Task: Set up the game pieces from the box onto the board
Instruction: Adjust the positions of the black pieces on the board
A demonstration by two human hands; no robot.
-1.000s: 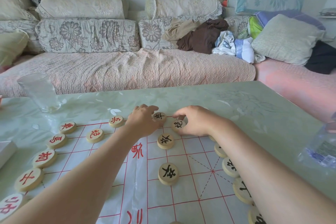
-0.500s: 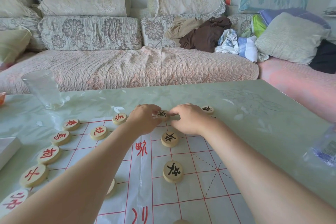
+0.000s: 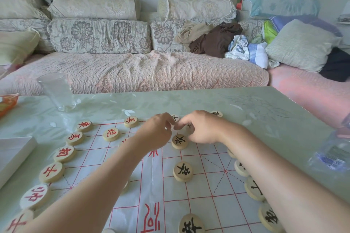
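- We log the board (image 3: 198, 185) flat on the surface (image 3: 265, 119), long axis left-right; pieces (image 3: 183, 171) lie face up.
- Left hand (image 3: 157, 132) and right hand (image 3: 200, 128) are together at the far edge; we cannot tell their grip.

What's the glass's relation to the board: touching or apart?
Apart. The head view shows a strip of bare table between the glass and the board's far-left corner.
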